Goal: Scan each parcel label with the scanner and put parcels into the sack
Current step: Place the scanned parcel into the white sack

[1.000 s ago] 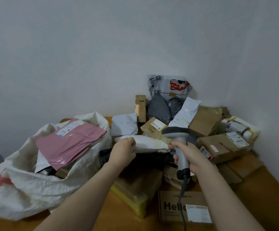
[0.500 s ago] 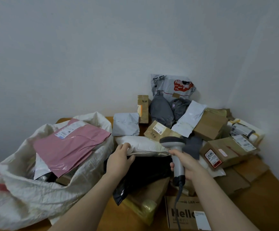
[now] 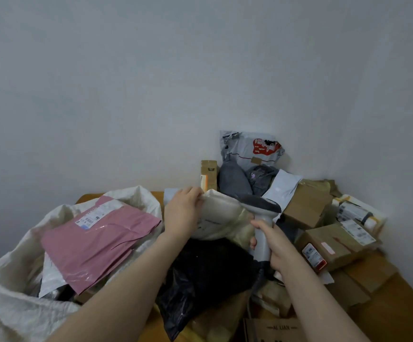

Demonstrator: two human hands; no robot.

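My left hand (image 3: 182, 213) grips the far left edge of a soft white parcel (image 3: 221, 215) and holds it tilted up above a black plastic parcel (image 3: 207, 275). My right hand (image 3: 273, 245) grips the handle of the grey scanner (image 3: 261, 218), whose dark head sits against the white parcel's right side. The white woven sack (image 3: 20, 302) stands open at the left. A pink mailer (image 3: 94, 240) with a white label lies on top of what is in the sack.
A heap of cardboard boxes (image 3: 333, 245) and grey mailers (image 3: 249, 149) fills the corner against the wall behind and to the right of my hands. More boxes lie under my right arm, one printed "AI LIAN" (image 3: 274, 328). The wooden tabletop (image 3: 402, 304) shows at the right.
My left hand has lifted the white parcel's edge, so it now stands tilted instead of lying flat. The scanner has risen with my right hand to the parcel's right side.
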